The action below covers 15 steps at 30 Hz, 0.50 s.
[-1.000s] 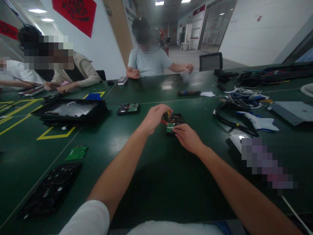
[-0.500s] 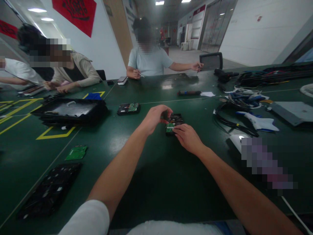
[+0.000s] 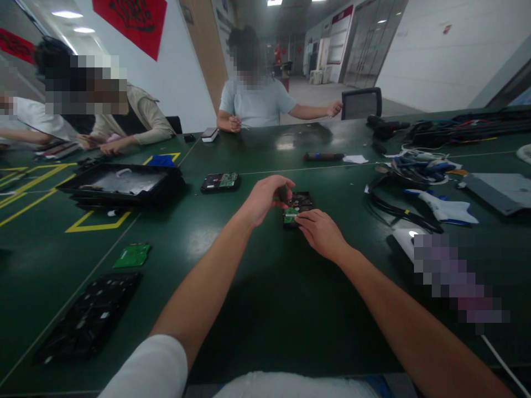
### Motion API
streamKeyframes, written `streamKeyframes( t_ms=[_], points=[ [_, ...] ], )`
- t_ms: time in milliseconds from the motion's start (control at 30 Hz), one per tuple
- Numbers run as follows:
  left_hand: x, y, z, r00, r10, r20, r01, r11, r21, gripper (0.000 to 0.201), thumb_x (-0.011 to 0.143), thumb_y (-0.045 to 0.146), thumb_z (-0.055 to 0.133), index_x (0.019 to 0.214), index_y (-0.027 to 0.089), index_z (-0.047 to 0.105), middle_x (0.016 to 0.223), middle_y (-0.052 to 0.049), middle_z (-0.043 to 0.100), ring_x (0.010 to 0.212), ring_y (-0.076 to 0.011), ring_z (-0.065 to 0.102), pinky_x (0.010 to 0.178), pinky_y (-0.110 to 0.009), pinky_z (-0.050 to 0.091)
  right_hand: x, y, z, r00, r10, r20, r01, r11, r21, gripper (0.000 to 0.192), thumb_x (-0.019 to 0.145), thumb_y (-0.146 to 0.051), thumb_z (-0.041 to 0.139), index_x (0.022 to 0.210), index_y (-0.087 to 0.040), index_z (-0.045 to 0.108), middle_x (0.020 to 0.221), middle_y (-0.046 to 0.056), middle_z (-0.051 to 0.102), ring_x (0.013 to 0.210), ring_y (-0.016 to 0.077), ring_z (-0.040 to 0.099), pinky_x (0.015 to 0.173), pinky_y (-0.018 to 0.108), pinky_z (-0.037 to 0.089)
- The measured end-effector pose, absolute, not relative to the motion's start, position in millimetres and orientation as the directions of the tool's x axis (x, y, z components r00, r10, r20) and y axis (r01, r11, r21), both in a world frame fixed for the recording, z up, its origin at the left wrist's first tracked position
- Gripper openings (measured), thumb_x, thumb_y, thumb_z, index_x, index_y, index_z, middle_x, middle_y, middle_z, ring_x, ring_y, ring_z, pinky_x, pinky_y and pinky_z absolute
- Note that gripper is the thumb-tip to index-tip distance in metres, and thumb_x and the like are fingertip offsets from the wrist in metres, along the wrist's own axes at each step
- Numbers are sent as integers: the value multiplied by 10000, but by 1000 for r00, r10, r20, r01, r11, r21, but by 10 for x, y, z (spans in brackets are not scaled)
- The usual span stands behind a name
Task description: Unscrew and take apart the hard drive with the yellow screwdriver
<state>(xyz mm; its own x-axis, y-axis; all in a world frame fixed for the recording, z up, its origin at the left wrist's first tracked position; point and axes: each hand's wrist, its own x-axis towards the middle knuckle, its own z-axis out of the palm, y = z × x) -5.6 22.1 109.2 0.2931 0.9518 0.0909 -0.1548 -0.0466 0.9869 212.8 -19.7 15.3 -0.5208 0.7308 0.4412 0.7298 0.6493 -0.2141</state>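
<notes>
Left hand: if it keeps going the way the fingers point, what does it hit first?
The left hand points right and slightly down, so its fingertips would most likely meet the black hard drive first; they look at or just above its top edge, though depth is unclear.

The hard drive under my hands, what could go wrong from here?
The hard drive lies loose on the smooth green table, pinned only by right hand fingertips, so it may slide as the left hand works on it. Any small parts freed could be lost among the cables nearby.
</notes>
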Motion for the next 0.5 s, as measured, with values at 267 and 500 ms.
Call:
streamKeyframes(
  t_ms=[267,500],
  points=[
    [-10,210,1088,148,984,104,-132,-85,988,216,869,382,633,868,170,679,903,-101,729,870,-221,701,609,-270,570,2136,-177,126,-525,725,446,720,658,-221,315,1053,-151,613,1314,-158,788,1322,163,763,1194,338,670,1011,547,574],
    [-7,186,1123,190,976,104,-118,-83,990,261,865,396,626,874,157,730,869,-91,695,828,-206,666,585,-261,544,2130,-184,151,-534,721,441,722,661,-207,315,1058,-147,596,1303,-152,794,1317,163,768,1184,337,673,1031,548,570]
  ],
)
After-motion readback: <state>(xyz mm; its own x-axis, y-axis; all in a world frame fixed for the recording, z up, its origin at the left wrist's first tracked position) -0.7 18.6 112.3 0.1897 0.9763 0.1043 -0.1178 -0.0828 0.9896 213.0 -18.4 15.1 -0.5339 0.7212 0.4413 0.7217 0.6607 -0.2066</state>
